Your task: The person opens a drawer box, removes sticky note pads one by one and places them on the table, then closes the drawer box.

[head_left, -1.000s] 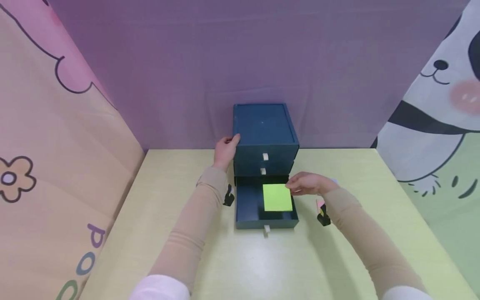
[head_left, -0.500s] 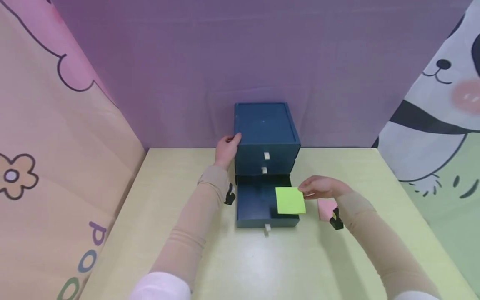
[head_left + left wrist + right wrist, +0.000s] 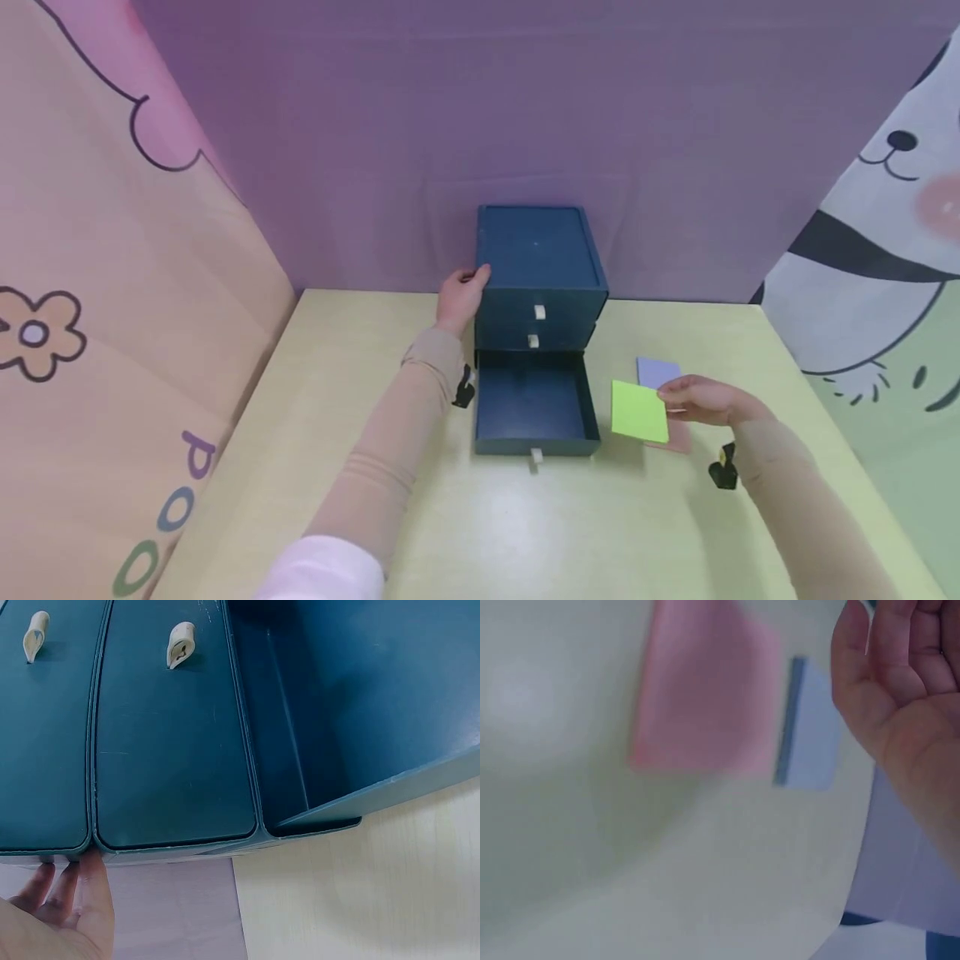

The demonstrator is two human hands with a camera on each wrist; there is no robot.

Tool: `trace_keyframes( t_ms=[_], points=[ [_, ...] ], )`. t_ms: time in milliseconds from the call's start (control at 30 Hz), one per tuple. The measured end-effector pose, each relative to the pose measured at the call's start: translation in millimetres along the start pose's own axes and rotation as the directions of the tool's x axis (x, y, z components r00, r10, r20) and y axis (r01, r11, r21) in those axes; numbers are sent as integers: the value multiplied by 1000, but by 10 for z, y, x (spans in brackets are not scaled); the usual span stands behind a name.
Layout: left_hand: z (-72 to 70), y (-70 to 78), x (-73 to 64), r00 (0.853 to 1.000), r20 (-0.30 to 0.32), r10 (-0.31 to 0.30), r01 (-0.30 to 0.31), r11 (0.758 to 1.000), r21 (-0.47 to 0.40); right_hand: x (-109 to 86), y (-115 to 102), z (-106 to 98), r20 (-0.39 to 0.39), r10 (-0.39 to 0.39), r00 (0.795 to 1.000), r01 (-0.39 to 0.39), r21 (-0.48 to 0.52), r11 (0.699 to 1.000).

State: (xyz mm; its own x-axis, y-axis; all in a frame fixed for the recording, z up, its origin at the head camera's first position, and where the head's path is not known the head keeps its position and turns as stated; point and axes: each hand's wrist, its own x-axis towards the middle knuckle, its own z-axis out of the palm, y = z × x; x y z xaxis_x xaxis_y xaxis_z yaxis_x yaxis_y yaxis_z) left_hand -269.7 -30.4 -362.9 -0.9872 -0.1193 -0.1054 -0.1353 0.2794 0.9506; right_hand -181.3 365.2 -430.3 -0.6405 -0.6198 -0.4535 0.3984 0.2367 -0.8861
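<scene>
A dark blue drawer unit stands at the back of the table, its bottom drawer pulled out with a bare floor showing. My left hand touches the unit's left side near the top front edge; extended fingers meet that side in the left wrist view. A bright green sticky note pad is pinched at its right edge by my right hand, right of the drawer. In the right wrist view the hand shows but the green pad does not.
On the table right of the drawer lie a pink note pad and a light blue one, partly covered by the green pad and right hand. The two upper drawers with white pull tabs are closed. A purple cloth hangs behind.
My right hand has carried the green pad from over the open drawer rightward to above the pink and blue pads. My left hand has stayed at the unit's side.
</scene>
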Motion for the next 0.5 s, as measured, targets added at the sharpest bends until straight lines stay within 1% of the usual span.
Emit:
trace_keyframes(
  t_ms=[267, 367, 500],
  points=[
    [7, 6, 10, 1000, 1, 0, 0, 1000, 2, -219, 275, -88, -39, 33, 999, -32, 43, 999],
    [9, 11, 6, 1000, 0, -9, 9, 1000, 0, -274, 349, -96, -70, 75, 995, -75, 4, 997],
    [15, 20, -2, 1000, -6, -10, 10, 1000, 5, -339, 442, -95, -115, 132, 985, -142, -92, 986]
  ],
)
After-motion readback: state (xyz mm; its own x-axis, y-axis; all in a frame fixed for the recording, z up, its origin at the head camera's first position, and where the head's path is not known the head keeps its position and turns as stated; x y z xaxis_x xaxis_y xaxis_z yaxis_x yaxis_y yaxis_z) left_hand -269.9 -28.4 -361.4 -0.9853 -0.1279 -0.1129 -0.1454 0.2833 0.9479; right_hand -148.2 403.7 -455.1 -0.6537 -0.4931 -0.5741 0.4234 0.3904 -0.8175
